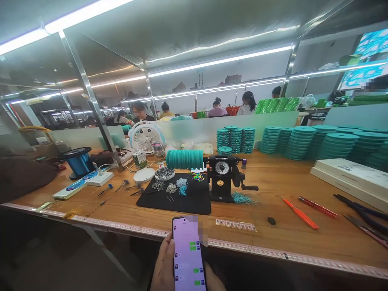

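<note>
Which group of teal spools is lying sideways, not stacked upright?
The row of teal plastic spools mounted horizontally on the black hand-crank winder; every other teal stack stands flat on the wooden bench.

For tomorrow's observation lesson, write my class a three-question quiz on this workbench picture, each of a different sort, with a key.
1. True or false: the left hand holds a phone.
2. What lies on the black mat? A) small piles of beads and pins B) pliers C) a fan
3. Fill in: the row of teal spools sits left of the black ____.

Key: 1 true; 2 A; 3 winding machine.
</note>
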`<move>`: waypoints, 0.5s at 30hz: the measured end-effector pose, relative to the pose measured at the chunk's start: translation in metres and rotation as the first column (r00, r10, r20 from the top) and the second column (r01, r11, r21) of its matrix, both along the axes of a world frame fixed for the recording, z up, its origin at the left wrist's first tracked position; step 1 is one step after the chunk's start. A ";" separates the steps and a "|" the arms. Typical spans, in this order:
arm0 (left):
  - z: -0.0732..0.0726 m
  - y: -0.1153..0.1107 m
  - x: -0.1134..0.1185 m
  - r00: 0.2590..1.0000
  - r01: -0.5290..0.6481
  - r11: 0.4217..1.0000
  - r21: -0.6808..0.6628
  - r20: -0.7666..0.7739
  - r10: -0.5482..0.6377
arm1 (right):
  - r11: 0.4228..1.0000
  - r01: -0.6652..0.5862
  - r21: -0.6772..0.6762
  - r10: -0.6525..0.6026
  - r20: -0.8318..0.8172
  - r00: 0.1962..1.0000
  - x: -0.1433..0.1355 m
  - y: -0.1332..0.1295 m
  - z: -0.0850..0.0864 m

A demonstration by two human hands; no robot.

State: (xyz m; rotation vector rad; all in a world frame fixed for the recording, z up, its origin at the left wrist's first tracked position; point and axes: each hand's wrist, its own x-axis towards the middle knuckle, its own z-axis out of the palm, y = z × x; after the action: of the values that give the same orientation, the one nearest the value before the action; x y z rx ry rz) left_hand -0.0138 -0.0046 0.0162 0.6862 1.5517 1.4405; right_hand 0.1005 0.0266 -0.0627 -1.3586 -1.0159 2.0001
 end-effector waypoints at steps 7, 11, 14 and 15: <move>0.012 -0.002 0.006 0.995 -0.022 0.997 -0.072 -0.095 0.015 | 0.994 0.043 0.101 -0.066 0.236 0.969 -0.008 0.002 -0.019; 0.017 -0.004 0.007 0.999 0.010 0.996 -0.093 -0.031 -0.013 | 0.996 0.050 0.068 -0.062 0.187 0.980 -0.002 0.003 -0.021; 0.020 -0.006 0.007 1.000 0.014 0.990 -0.137 -0.017 -0.016 | 0.993 0.076 0.089 -0.092 0.187 0.978 0.003 0.000 -0.015; 0.021 -0.006 0.007 1.000 0.016 0.990 -0.139 -0.015 -0.018 | 0.992 0.086 0.096 -0.102 0.182 0.978 0.005 -0.002 -0.012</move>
State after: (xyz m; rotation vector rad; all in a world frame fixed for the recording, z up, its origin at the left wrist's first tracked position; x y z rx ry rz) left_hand -0.0066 -0.0107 0.0369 0.6271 1.6379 1.3034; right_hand 0.1056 0.0245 -0.0748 -1.5392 -1.0869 1.7642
